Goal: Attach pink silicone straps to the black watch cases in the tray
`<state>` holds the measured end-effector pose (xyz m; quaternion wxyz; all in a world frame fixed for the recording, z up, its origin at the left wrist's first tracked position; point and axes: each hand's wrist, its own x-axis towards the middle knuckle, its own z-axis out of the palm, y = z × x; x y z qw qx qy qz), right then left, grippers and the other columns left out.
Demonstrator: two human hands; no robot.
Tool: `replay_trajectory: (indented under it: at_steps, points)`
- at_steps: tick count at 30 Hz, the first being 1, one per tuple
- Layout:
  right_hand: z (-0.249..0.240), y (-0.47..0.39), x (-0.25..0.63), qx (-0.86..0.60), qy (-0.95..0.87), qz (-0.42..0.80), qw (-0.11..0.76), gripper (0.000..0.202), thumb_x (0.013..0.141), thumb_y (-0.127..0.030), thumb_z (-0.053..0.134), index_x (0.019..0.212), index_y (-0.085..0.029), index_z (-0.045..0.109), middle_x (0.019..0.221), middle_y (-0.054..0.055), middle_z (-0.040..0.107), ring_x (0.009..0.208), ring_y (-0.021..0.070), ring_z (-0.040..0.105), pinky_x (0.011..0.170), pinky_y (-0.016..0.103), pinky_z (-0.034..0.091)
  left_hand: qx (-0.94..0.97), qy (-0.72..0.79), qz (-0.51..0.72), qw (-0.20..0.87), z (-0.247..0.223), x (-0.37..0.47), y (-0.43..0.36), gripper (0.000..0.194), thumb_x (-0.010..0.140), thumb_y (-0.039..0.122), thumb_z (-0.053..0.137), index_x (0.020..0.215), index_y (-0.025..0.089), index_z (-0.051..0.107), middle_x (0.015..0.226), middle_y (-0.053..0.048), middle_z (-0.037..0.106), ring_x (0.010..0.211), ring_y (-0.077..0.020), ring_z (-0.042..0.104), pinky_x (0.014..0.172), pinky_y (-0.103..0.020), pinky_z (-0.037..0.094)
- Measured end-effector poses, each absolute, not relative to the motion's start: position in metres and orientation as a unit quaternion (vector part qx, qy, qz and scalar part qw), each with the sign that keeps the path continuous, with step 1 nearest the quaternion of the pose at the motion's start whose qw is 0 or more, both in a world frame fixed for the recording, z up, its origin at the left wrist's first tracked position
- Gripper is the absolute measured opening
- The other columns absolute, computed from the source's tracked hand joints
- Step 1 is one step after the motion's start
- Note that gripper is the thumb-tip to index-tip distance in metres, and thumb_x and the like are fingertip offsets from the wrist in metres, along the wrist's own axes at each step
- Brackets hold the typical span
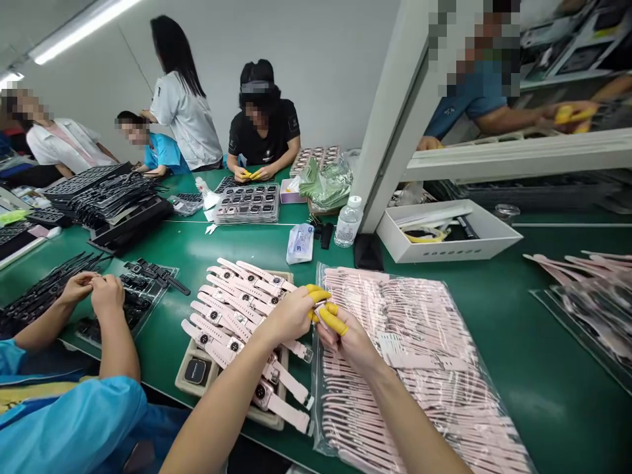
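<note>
My left hand (296,315) and my right hand (345,336), with yellow covers on some fingers, meet near the middle of the view. Between their closed fingertips is a small pale pink and metallic piece, mostly hidden. Left of them, smartwatches with pink straps (247,297) lie in rows over a beige tray (190,376); one dark watch face (196,371) shows in its front corner. Below and right of my hands lies a clear plastic bag (451,316) with many pink straps, and a loose pink strap (424,361) rests on top.
A co-worker's hands (106,293) are over black straps at the left. Behind stand a water bottle (349,222), a white packet (300,243) and a white box (449,247) beside a pale post (395,112). More pink straps (592,296) lie far right. Several people sit or stand beyond.
</note>
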<state>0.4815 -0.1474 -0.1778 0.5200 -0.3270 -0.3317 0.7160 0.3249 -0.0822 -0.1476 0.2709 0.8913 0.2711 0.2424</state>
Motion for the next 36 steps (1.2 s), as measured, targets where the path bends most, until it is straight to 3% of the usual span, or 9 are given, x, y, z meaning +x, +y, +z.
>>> replay_trajectory:
  at_steps: [6,12,24,36]
  points:
    - [-0.180,-0.146,0.483,-0.325,-0.305,0.715,0.538,0.048,0.081,-0.061,0.078,0.075,-0.024,0.049,0.048,-0.008,0.041,0.040,0.0069,0.025,0.042,0.023,0.018,0.878,0.287,0.276,0.266,-0.148,0.325,-0.084,0.048,0.090,0.006,0.045,0.132,0.021,0.062,0.124,-0.012,0.067,0.118,-0.0244,0.064,0.104,-0.040,0.055]
    - [-0.183,-0.140,0.479,-0.318,-0.306,0.715,0.542,0.047,0.079,-0.063,0.079,0.086,-0.024,0.054,0.045,-0.011,0.040,0.037,0.0068,0.021,0.038,0.022,0.016,0.879,0.281,0.291,0.253,-0.155,0.326,-0.082,0.052,0.084,0.005,0.046,0.131,0.021,0.063,0.120,-0.011,0.068,0.115,-0.0241,0.066,0.102,-0.040,0.057]
    - [-0.179,-0.133,0.483,-0.268,-0.328,0.726,0.542,0.047,0.077,-0.060,0.082,0.082,-0.021,0.056,0.044,-0.009,0.048,0.036,0.0071,0.030,0.038,0.022,0.021,0.878,0.300,0.267,0.261,-0.152,0.321,-0.076,0.052,0.085,0.007,0.043,0.131,0.019,0.064,0.127,-0.012,0.070,0.117,-0.0244,0.068,0.104,-0.043,0.057]
    - [-0.181,-0.128,0.485,-0.267,-0.293,0.726,0.562,0.042,0.079,-0.053,0.082,0.083,-0.021,0.056,0.045,-0.010,0.049,0.036,0.0069,0.032,0.040,0.022,0.022,0.897,0.301,0.266,0.184,-0.158,0.321,-0.066,0.047,0.089,0.010,0.039,0.129,0.017,0.062,0.126,-0.012,0.071,0.121,-0.0239,0.067,0.105,-0.040,0.057]
